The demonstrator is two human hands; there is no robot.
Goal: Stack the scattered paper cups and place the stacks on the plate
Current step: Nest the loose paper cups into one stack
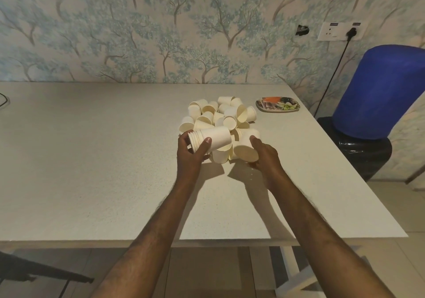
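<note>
Stack of nested cream paper cups (210, 139), lying on its side, rims pointing left w/ several rims showing, base to the right; held above the table at the near-left edge of the pile. Single cup (247, 147), same cream paper, tilted w/ open mouth toward the camera, at the pile's near-right edge. Loose cups pile (218, 115): many cups tumbled at all angles, most on their sides, touching and overlapping. Plate (277, 104): rectangular, printed pattern w/ orange and green, flat, just right of the pile, apart from it.
</note>
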